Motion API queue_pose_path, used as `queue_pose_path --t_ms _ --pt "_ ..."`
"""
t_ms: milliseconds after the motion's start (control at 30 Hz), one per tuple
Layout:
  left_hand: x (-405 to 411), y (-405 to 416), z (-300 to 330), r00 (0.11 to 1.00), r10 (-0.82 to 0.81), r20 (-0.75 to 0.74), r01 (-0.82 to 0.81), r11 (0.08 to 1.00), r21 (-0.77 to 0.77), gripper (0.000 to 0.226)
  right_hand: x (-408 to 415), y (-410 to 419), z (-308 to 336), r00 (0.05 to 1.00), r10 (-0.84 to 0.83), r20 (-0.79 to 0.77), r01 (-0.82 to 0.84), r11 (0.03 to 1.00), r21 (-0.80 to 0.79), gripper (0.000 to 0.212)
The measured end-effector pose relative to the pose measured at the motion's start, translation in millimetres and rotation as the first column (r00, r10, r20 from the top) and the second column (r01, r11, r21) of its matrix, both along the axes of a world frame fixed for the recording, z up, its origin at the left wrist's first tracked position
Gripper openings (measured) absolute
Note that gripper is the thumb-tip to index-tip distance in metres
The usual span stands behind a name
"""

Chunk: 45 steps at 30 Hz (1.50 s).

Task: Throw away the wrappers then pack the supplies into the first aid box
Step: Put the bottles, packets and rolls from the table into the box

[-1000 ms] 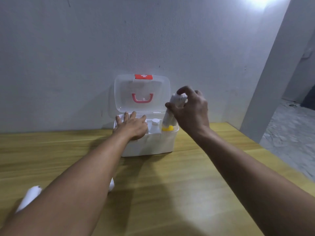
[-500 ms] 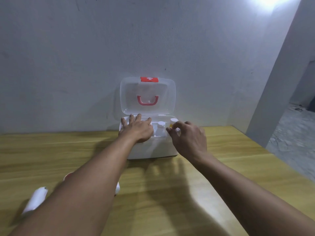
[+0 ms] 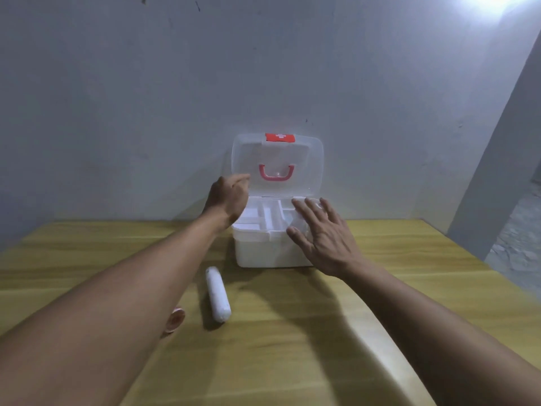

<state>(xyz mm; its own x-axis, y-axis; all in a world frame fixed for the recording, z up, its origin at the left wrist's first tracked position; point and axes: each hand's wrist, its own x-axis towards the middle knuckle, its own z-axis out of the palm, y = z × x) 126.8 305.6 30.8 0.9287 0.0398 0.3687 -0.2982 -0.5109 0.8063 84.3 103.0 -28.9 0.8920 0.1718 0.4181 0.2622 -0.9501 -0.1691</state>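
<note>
White first aid box (image 3: 272, 250) open, right hand (image 3: 322, 232) flat

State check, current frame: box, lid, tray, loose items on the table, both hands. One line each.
first aid box: on the table, open
lid: raised upright, near the wall
divided tray: seated in the box top, visible compartments look empty
white roll: lying on the table, outside the box
pink roll: on the table, partly hidden by the left arm
left hand: at the lid's left edge, contact unclear
right hand: open, empty, over the box's right side
</note>
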Motion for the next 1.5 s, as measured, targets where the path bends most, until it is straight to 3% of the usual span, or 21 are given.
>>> queue_pose_path --t_ms 100,200,333,433,533,667,767,933,1133,1267,1500 --pt "-16 23 3 0.996 0.089 -0.002 -0.089 0.995 0.050 0.024 2 1 -1 0.999 -0.025 0.025 0.026 1.000 -0.018 0.075" --pt "-27 49 -3 0.985 0.155 -0.070 -0.138 0.970 0.203 0.023 2 2 -2 0.999 -0.036 0.039 0.036 0.999 -0.018 0.071" --pt "-44 81 -21 0.937 0.226 -0.266 -0.055 0.848 0.527 0.020 1 2 -3 0.999 -0.035 0.040 0.036 0.999 -0.012 0.074" --pt "-63 97 -30 0.907 0.212 -0.365 0.039 0.818 0.574 0.016 -1 3 -1 0.999 -0.030 0.040 0.031 1.000 -0.004 0.073" --pt "-85 109 -29 0.859 0.116 -0.499 0.191 0.831 0.522 0.030 -5 5 1 0.999 -0.029 0.038 0.029 1.000 0.010 0.067" --pt "-108 120 -28 0.757 0.071 -0.650 0.346 0.800 0.490 0.072 -7 6 3 0.999 -0.025 0.030 0.025 1.000 0.006 0.069" --pt "-113 123 -37 0.800 0.097 -0.592 0.327 0.757 0.566 0.064 -7 7 3 0.999 -0.024 0.036 0.024 1.000 0.003 0.070" --pt "-111 122 -51 0.899 0.122 -0.420 0.151 0.815 0.559 0.028 -5 3 0 0.998 -0.013 0.056 0.012 1.000 0.006 0.074" --pt "-87 116 -30 0.901 0.145 -0.409 0.063 0.889 0.454 0.030 -1 1 -3 0.997 -0.005 0.077 0.003 1.000 0.022 0.076" --pt "-66 97 1 0.945 0.099 -0.313 0.044 0.907 0.420 0.028 1 1 -5 0.995 -0.005 0.097 0.003 1.000 0.013 0.076" --pt "-37 35 32 0.987 0.016 -0.157 0.075 0.830 0.553 0.026 1 0 -6 0.994 0.003 0.112 -0.007 0.999 0.035 0.076"
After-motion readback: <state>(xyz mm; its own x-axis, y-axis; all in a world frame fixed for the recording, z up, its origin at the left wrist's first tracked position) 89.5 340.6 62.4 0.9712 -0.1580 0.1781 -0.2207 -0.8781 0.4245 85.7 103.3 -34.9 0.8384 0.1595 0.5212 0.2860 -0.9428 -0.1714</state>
